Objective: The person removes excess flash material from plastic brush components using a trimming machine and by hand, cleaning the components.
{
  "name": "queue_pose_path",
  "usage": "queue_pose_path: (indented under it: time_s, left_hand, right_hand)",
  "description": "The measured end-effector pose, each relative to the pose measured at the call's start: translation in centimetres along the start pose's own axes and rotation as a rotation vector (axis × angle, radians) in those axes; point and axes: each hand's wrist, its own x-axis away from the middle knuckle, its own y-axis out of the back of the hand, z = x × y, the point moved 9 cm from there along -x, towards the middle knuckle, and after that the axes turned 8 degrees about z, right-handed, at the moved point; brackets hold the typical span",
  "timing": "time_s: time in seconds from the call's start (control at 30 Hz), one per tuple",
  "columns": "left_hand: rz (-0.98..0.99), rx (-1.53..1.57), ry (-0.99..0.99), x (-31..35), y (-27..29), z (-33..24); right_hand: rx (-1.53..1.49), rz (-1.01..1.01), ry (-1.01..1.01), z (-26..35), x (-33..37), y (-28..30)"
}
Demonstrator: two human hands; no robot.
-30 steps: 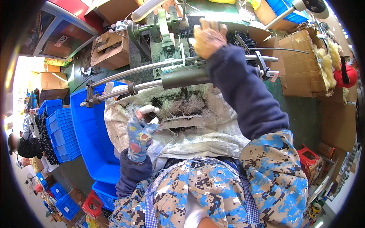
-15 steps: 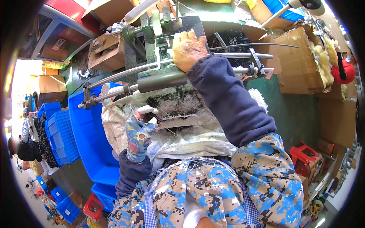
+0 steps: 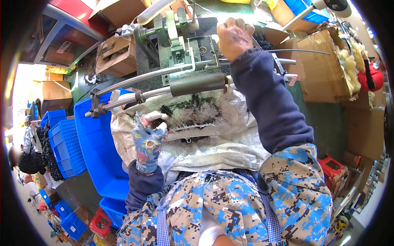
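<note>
My left hand [image 3: 149, 135], in a worn patterned glove with white-wrapped fingertips, is closed round a small dark-bristled wire brush [image 3: 166, 110]. A thin wire ending in a small ring [image 3: 188, 140] shows beside that hand, above the pale sheet [image 3: 205, 153] over my lap. My bare right hand [image 3: 234, 39] makes a fist at the right end of a bent metal rod on the bench machine [image 3: 174, 41]; what lies inside the fingers is hidden. Below it, a dark grey sleeve [image 3: 198, 85] sits on the steel bar, left of my right forearm.
A large blue bin [image 3: 96, 151] stands left of my lap, with more blue crates [image 3: 67, 147] beyond. Cardboard boxes [image 3: 322, 65] stand at the right, one holding pale fibre bundles. A long thin rod [image 3: 303, 51] sticks out rightward. A red stool [image 3: 332, 170] is at the lower right.
My right hand has moved to the right, and the bent rod and the grey sleeve have shifted right with it. My left hand stays almost in place with the brush.
</note>
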Motion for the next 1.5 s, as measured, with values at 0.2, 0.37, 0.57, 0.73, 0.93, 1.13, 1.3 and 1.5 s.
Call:
queue_pose_path:
  time_s: [0.2, 0.37, 0.57, 0.73, 0.93, 1.13, 1.3, 1.5]
  left_hand:
    - [-0.056, -0.365, -0.111, -0.2, 0.3, -3.8]
    - [-0.124, -0.1, -0.213, -0.3, 2.3, -4.0]
    - [-0.138, -0.381, -0.436, -0.8, -0.7, -2.8]
    - [0.044, -0.364, -0.223, -2.2, -0.4, -0.8]
    - [0.166, -1.663, -0.316, -5.2, 0.4, 5.9]
    - [0.06, -1.644, -0.5, -4.6, -0.7, 4.2]
    - [0.058, -1.473, -0.646, -3.0, -1.2, 1.8]
    - [0.147, -1.398, -0.643, -1.9, -2.0, 0.5]
  right_hand:
    - [0.148, 0.007, 0.053, -1.2, -2.0, -1.5]
    - [0.201, -0.208, -0.088, -7.9, -0.1, 2.7]
    - [-0.86, 0.13, 0.586, 12.7, 12.5, 1.8]
    - [-0.884, -0.143, 0.468, 7.5, 9.9, 1.9]
    - [-0.369, -0.099, 0.191, 3.6, 1.0, 0.0]
    - [-0.088, -0.152, 0.178, 4.3, -1.4, -1.4]
    - [-0.093, -0.156, 0.183, 4.8, -1.3, -1.6]
    - [-0.096, -0.168, 0.172, 4.4, -1.2, -2.0]
